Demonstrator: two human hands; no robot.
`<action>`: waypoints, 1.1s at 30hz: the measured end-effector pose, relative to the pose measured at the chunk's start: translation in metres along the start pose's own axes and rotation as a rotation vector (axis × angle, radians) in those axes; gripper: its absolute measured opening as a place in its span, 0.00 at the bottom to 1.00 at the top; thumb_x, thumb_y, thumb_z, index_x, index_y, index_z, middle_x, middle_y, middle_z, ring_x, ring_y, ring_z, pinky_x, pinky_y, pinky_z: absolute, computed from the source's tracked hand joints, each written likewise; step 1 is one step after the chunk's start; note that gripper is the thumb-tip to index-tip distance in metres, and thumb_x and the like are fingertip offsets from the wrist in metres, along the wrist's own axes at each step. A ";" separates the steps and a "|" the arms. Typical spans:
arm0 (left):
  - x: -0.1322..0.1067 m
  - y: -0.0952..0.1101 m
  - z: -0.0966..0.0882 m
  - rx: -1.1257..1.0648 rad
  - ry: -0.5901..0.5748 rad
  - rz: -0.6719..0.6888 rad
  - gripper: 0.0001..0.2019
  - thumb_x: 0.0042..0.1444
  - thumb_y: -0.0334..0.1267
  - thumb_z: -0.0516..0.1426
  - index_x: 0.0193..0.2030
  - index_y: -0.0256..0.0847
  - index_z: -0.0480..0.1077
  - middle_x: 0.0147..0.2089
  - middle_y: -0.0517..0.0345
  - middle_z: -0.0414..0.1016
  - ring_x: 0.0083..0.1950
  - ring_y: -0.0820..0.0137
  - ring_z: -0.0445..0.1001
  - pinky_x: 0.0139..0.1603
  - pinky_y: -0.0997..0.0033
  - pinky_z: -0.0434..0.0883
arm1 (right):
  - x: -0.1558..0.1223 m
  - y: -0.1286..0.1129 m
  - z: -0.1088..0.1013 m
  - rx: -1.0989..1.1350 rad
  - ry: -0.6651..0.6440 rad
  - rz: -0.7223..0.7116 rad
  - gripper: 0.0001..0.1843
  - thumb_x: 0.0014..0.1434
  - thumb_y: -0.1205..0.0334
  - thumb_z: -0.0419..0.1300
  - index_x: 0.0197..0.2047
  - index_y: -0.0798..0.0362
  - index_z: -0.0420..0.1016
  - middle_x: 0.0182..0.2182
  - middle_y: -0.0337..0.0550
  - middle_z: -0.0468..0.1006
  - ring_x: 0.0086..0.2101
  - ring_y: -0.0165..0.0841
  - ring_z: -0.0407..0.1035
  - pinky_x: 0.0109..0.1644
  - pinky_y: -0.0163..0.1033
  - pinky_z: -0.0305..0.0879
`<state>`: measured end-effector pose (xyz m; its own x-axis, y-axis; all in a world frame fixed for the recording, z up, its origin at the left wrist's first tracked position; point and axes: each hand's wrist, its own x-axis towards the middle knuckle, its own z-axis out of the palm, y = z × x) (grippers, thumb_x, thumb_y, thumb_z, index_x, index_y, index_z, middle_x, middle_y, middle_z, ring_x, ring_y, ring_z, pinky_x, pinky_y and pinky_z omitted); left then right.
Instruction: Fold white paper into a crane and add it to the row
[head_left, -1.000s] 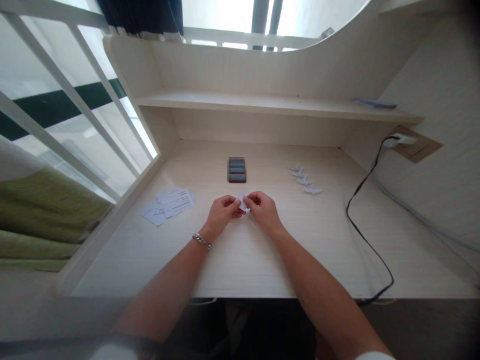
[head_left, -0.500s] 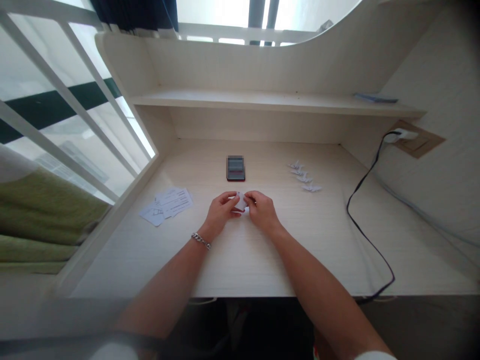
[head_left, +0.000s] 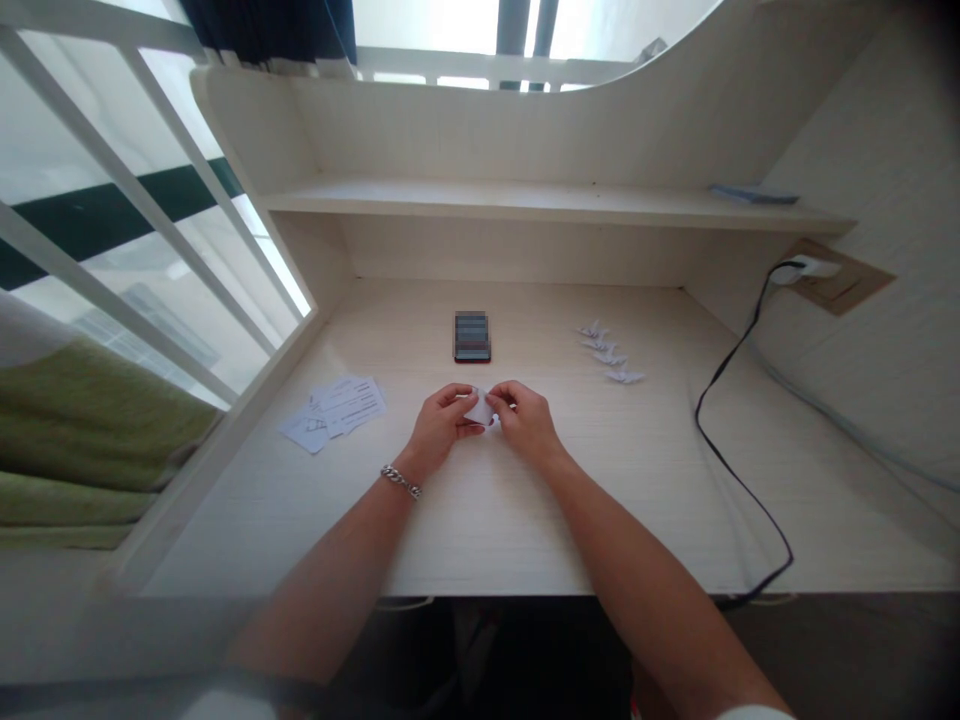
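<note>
Between my two hands is a small folded piece of white paper (head_left: 480, 408), held just above the desk. My left hand (head_left: 442, 425) pinches its left side between thumb and fingers. At the paper's right edge, the fingertips of my right hand (head_left: 523, 415) are closed on it. Fine creases in the paper are too small to make out. Beyond the hands lies a dark phone (head_left: 472, 337) with a blurred screen. Several small folded paper cranes (head_left: 611, 357) sit in a slanting row to the right.
Printed paper sheets (head_left: 349, 403) lie overlapping on the desk's left. A black cable (head_left: 709, 440) runs from the wall socket (head_left: 840, 280) down over the desk's right side to its front edge. A shelf (head_left: 465, 198) spans the back, with a flat bluish item (head_left: 754, 194) on it.
The right fingers have shifted slightly on the paper, and more of its white face shows between the hands. The things on the desk stay where they were.
</note>
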<state>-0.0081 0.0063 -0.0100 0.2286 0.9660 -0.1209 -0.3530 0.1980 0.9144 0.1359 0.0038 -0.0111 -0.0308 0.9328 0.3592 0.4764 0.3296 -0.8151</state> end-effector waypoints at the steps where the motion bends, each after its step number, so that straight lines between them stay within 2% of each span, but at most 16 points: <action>1: 0.000 0.001 0.000 -0.007 -0.004 -0.007 0.12 0.45 0.40 0.61 0.36 0.38 0.68 0.30 0.58 0.72 0.28 0.70 0.75 0.27 0.71 0.74 | 0.000 0.000 0.000 -0.019 -0.001 -0.007 0.07 0.55 0.63 0.52 0.31 0.52 0.71 0.26 0.39 0.74 0.28 0.31 0.68 0.33 0.35 0.62; 6: -0.002 0.003 0.000 -0.056 -0.042 -0.039 0.14 0.45 0.38 0.61 0.41 0.38 0.70 0.33 0.55 0.73 0.29 0.72 0.74 0.28 0.72 0.74 | 0.000 0.000 0.000 -0.091 0.009 -0.055 0.08 0.55 0.65 0.51 0.33 0.52 0.72 0.31 0.42 0.75 0.32 0.33 0.68 0.37 0.36 0.62; 9: -0.002 0.003 0.000 -0.074 -0.042 -0.042 0.13 0.45 0.37 0.61 0.39 0.38 0.70 0.32 0.56 0.73 0.29 0.71 0.75 0.28 0.70 0.74 | -0.001 -0.002 0.000 -0.072 0.006 -0.059 0.08 0.55 0.65 0.52 0.34 0.51 0.72 0.31 0.42 0.76 0.31 0.33 0.68 0.37 0.37 0.63; 17: -0.001 0.004 0.002 -0.008 0.054 -0.012 0.12 0.45 0.42 0.61 0.34 0.38 0.68 0.30 0.58 0.72 0.27 0.71 0.75 0.27 0.68 0.75 | -0.001 -0.002 0.001 0.155 0.012 0.003 0.09 0.55 0.61 0.53 0.36 0.52 0.73 0.32 0.42 0.76 0.31 0.32 0.69 0.36 0.37 0.66; 22: 0.002 0.000 0.001 0.053 0.119 0.058 0.11 0.44 0.40 0.61 0.34 0.37 0.67 0.28 0.61 0.70 0.27 0.74 0.72 0.27 0.68 0.76 | 0.001 0.008 0.002 0.252 -0.069 0.022 0.09 0.55 0.60 0.53 0.38 0.51 0.70 0.42 0.45 0.72 0.39 0.34 0.68 0.32 0.35 0.67; 26: 0.000 -0.002 0.001 0.160 0.102 0.145 0.12 0.44 0.37 0.61 0.37 0.38 0.68 0.31 0.59 0.70 0.31 0.71 0.72 0.29 0.64 0.77 | 0.002 0.011 0.002 0.196 -0.115 -0.025 0.09 0.56 0.59 0.52 0.37 0.51 0.70 0.44 0.46 0.70 0.43 0.35 0.66 0.37 0.37 0.67; 29: -0.002 -0.004 -0.001 0.286 0.054 0.215 0.11 0.44 0.37 0.60 0.35 0.38 0.68 0.33 0.58 0.70 0.33 0.71 0.73 0.31 0.65 0.76 | 0.002 0.008 0.000 0.121 -0.127 -0.075 0.09 0.57 0.58 0.52 0.36 0.51 0.71 0.43 0.47 0.70 0.45 0.36 0.64 0.38 0.37 0.67; 31: -0.002 -0.006 -0.003 0.361 0.078 0.243 0.10 0.44 0.38 0.60 0.33 0.38 0.68 0.32 0.58 0.71 0.32 0.71 0.73 0.31 0.67 0.75 | 0.001 0.003 -0.002 0.064 -0.127 -0.079 0.11 0.56 0.55 0.53 0.33 0.52 0.72 0.41 0.47 0.70 0.45 0.36 0.64 0.35 0.36 0.66; 33: -0.001 -0.007 -0.005 0.460 0.150 0.286 0.10 0.44 0.38 0.61 0.32 0.38 0.68 0.30 0.59 0.72 0.30 0.71 0.73 0.30 0.71 0.73 | 0.000 -0.001 -0.001 0.019 -0.108 -0.051 0.11 0.54 0.54 0.55 0.30 0.52 0.72 0.39 0.46 0.71 0.43 0.37 0.65 0.35 0.36 0.66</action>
<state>-0.0101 0.0047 -0.0186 0.0381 0.9902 0.1340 0.0579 -0.1361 0.9890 0.1366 0.0029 -0.0096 -0.1492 0.9246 0.3505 0.4554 0.3789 -0.8056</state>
